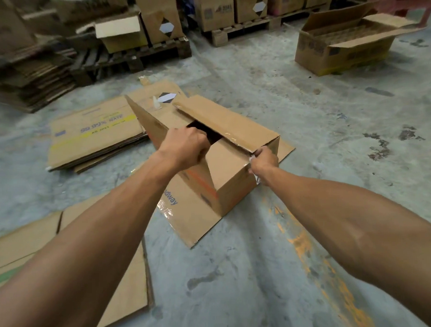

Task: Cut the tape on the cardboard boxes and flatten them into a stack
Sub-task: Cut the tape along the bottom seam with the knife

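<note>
Flattened brown cardboard stack (96, 135) lies on the grey concrete floor (330, 125) left of centre; my left hand (184, 147) is clenched on the near flap of the brown corrugated box (229, 167) mid-floor, right hand (263, 164) pinching shiny clear tape (253, 159) at its corner — judged light, stiff, best gripped at flap edges.

A box (236, 148) stands on the floor (262, 271) at the middle, on a flat sheet of cardboard (189, 225). Left of it lies a stack of flattened boxes (93, 135); another flat sheet (29, 243) lies near left. Far left a pile of cardboard (28, 79) sits beside a pallet (132, 56) bearing boxes. Far right stands an open box (347, 41).
</note>
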